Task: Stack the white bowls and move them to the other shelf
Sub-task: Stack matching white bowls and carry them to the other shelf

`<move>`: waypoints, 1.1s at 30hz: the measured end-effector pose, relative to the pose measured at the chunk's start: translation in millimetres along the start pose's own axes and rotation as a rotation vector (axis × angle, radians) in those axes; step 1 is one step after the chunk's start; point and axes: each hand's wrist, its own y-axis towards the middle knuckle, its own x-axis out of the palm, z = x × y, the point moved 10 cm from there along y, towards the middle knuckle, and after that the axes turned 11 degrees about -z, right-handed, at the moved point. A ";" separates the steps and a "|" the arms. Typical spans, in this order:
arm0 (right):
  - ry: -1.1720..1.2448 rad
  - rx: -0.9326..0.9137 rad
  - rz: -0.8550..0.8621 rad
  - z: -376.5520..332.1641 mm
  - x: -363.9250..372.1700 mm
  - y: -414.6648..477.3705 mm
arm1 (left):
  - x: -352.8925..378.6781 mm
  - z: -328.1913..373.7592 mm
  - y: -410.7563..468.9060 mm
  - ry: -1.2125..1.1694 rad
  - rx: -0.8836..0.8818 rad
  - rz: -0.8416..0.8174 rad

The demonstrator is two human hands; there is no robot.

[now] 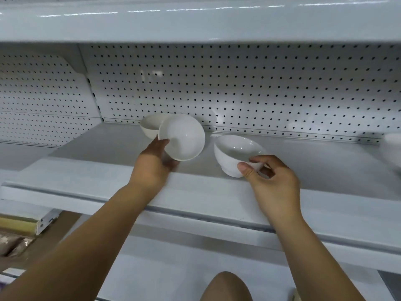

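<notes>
My left hand [152, 166] holds a white bowl [183, 136] by its rim and underside, tilted so its inside faces me, lifted off the white shelf [108, 177]. Behind it a second white bowl [149, 124] stands upright near the pegboard, partly hidden. My right hand [271, 177] pinches the near rim of a third white bowl [234, 153], which tips toward the left on its foot. A blurred white object, maybe another bowl [392, 148], shows at the right edge.
A perforated back panel [238, 88] closes the rear of the shelf. An upper shelf [195, 20] overhangs above. A lower shelf [173, 268] lies below the front lip. Packaged goods [15, 240] sit at the lower left. A knee [225, 287] shows at the bottom.
</notes>
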 end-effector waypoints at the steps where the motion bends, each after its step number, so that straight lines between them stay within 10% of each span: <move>1: 0.024 -0.002 0.005 0.0 -1.1 -0.3 | -1.9 -0.2 0.7 0.046 -0.002 0.024; 24: 0.360 -0.323 0.137 -44.6 -12.8 -24.7 | 40.3 32.9 -27.4 -0.262 0.097 -0.303; 33: -0.006 -0.373 0.190 -47.5 -6.6 -28.9 | 73.1 38.2 -34.0 -0.274 0.030 -0.363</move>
